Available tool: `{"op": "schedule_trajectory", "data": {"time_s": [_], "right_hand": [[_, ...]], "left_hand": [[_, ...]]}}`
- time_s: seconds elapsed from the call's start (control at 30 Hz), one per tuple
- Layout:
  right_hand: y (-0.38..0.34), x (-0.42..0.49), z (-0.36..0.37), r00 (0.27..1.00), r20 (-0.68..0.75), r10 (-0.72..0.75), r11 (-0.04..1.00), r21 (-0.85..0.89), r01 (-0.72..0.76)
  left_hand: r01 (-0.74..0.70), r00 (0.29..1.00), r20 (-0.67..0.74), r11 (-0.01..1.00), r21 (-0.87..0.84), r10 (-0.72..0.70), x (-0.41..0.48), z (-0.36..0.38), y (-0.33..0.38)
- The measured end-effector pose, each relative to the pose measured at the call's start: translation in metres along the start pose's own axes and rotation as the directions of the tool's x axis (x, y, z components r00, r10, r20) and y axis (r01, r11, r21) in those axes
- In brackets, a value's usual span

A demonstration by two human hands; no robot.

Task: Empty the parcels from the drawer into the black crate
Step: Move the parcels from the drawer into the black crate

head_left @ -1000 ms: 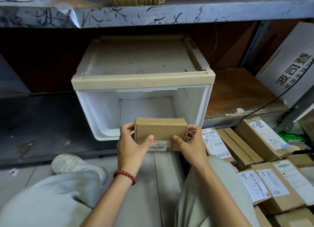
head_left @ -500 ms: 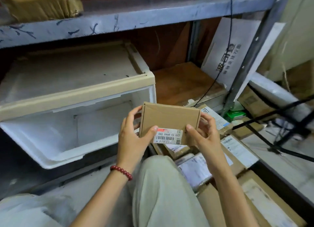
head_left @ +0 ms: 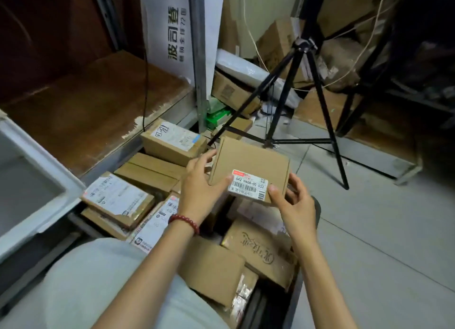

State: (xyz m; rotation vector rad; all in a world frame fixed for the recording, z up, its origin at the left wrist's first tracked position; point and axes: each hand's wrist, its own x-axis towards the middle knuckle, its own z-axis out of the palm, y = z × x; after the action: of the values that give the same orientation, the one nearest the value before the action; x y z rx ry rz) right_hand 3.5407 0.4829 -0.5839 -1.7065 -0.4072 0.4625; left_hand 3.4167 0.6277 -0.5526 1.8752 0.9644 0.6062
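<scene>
Grey floor (head_left: 381,242) and cluttered shelving (head_left: 200,57) frame the scene, with a tripod (head_left: 305,87) standing on the tiles to the right. Low in front of the person sits the crate (head_left: 317,213), so heaped with parcels (head_left: 115,200) that only a dark rim shows at its right side. I take that for the black crate, though little of it is visible.

One parcel (head_left: 248,161) is held above the heap, toward its far right part, with its label (head_left: 248,186) facing up. The left hand (head_left: 199,188) grasps its left edge, thumb on top by the label and fingers behind. The right hand (head_left: 295,205) pinches the near right corner, thumb on top and fingers curled beneath. Holding opposite edges keeps the flat box level, so it can be lowered squarely rather than dropped.

The white drawer (head_left: 37,188) juts in at the left edge, well apart from the parcel, and what shows of its inside looks bare. The step in hand seems to be setting this parcel on the pile, where it needs a flat spot so it does not slide off.
</scene>
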Motion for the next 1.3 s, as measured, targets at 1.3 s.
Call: {"op": "schedule_trajectory", "data": {"time_s": [1.3], "right_hand": [[-0.071, -0.027, 0.112, 0.829, 0.482, -0.283, 0.692, -0.497, 0.524]], "left_hand": [[0.058, 0.982, -0.161, 0.653, 0.755, 0.098, -0.032, -0.146, -0.001]]}}
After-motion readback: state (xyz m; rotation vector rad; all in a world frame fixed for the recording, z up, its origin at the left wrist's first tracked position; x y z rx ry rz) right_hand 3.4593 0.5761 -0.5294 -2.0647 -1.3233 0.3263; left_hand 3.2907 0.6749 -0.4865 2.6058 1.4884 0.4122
